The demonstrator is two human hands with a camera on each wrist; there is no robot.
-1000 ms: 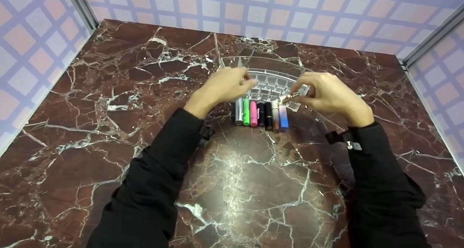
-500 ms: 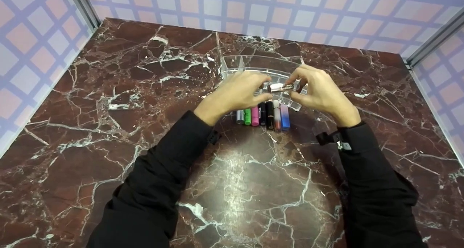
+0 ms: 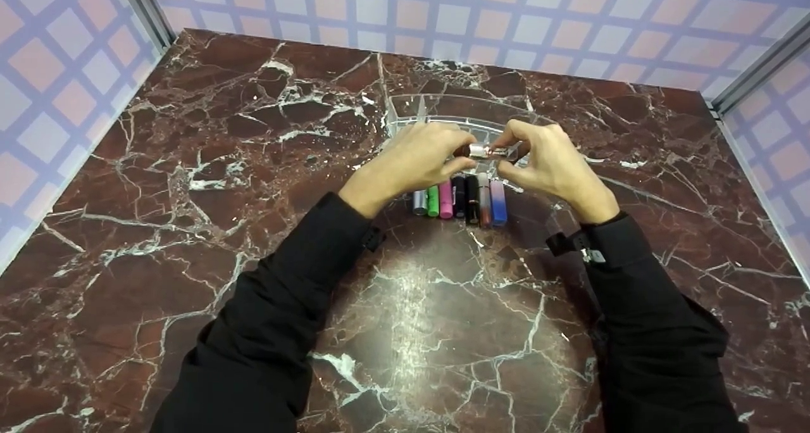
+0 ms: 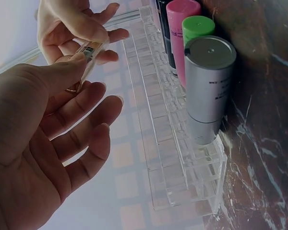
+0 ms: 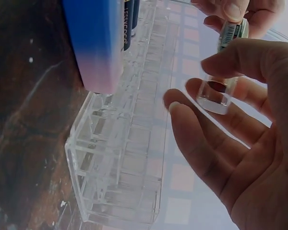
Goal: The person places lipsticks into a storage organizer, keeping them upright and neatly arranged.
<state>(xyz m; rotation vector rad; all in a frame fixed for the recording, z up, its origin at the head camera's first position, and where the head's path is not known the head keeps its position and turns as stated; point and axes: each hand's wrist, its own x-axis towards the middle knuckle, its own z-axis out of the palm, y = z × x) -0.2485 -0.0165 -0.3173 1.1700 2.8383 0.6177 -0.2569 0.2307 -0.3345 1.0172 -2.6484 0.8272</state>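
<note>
A small shiny lipstick (image 3: 479, 150) with a clear cap is held crosswise above the clear stepped organizer (image 3: 436, 120). My left hand (image 3: 414, 157) pinches its left end between thumb and fingers. At the other end, my right hand (image 3: 552, 161) grips it between thumb and fingers. The right wrist view shows a barcode label on the lipstick (image 5: 230, 33) and its transparent end. Along the organizer's front row stand several cosmetic tubes: a silver tube (image 4: 210, 81), a green one (image 3: 433, 202), a pink one (image 3: 446, 200), black ones, a whitish-red one (image 3: 484, 199) and a blue-pink one (image 3: 498, 202).
Dark red marbled tabletop (image 3: 430, 332) stretches around the organizer. Checked panels (image 3: 417, 15) close off the back and both sides. Several rear compartments of the organizer (image 5: 134, 158) show nothing in them.
My left hand has moved right, from above the organizer's left part to the lipstick, and now pinches its end. My right hand has brought the lipstick left and turned it nearly level.
</note>
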